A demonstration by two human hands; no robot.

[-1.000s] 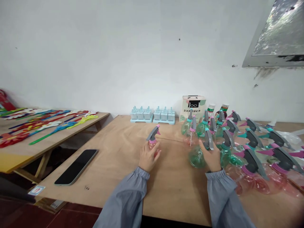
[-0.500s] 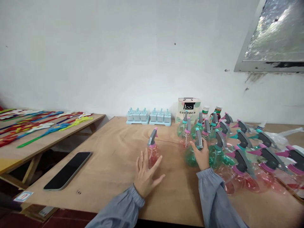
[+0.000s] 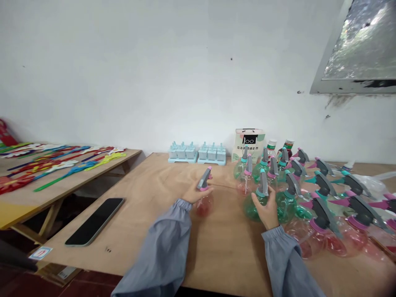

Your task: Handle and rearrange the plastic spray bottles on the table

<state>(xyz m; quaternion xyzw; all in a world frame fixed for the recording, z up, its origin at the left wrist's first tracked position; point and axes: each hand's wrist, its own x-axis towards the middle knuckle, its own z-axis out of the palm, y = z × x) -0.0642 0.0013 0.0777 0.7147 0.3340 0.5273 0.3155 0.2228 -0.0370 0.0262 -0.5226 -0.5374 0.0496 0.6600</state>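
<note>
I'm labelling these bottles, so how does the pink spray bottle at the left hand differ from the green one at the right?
The pink spray bottle has a pink collar; the green spray bottle has a teal collar. The pink spray bottle is apart from the other spray bottles; the green spray bottle is beside them. Both have see-through bodies and grey trigger heads.

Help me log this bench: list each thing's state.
Pink spray bottle: upright, head fitted, in left hand
Green spray bottle: likewise, in right hand
Remaining spray bottles: heads fitted
Phone: flat, screen dark
Blue molds: handles in
Printed bag: standing
Labelled bottles: capped
Flower-shaped pieces: lying flat
</note>
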